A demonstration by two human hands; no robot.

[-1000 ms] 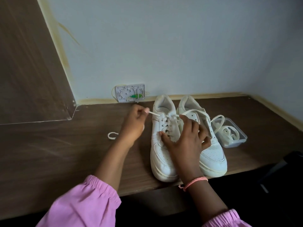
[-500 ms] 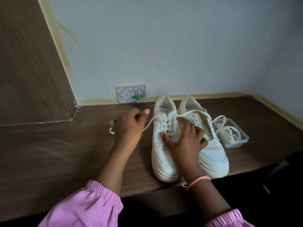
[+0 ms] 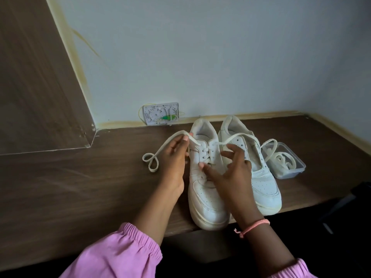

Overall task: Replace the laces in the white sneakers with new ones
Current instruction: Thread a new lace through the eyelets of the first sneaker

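Head camera is looking down on two white sneakers standing side by side, toes toward the person, on a dark wood-grain shelf (image 3: 80, 187) against a pale wall. The left hand (image 3: 174, 159) is pinching a flat cream lace (image 3: 164, 146) just beside the left sneaker (image 3: 206, 177), near its top eyelets; the free end is curling into a loop on the wood. The right hand (image 3: 230, 169) is resting on that shoe's tongue area with its fingers spread and apart, gripping nothing, seemingly steadying it. The lace's other run is arching over the right sneaker (image 3: 259, 177), whose eyelets appear empty, toward a clear plastic container (image 3: 297, 169) holding more coiled lace.

The lace is looking soft, light and limp, so it will likely flop and twist; pinching close to its tip should be giving the best control at an eyelet. The sneakers are looking like smooth, slightly scuffed leather with firm rubber soles, stiff enough to stay put under a pressing palm.
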